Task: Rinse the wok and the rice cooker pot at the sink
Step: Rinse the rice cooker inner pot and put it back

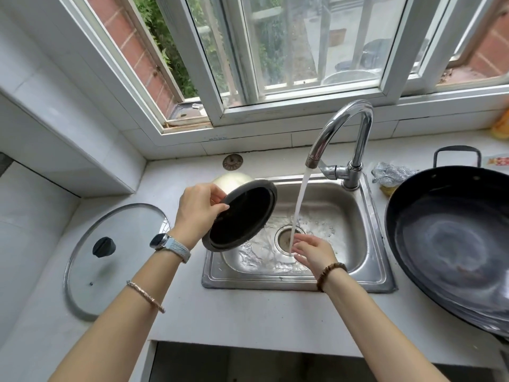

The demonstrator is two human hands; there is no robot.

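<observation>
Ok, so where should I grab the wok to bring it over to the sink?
Take the black loop handle on the far rim of the wok, reaching over from the sink side with the right hand, fingers hooked through the loop. It stands clear of the rim and is the only handle in view; the left hand is holding the rice cooker pot.

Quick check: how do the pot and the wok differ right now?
The pot is held tilted over the sink by the left hand; the wok rests upright on the counter right of it. The wok is much wider than the pot. Both have dark insides.
</observation>
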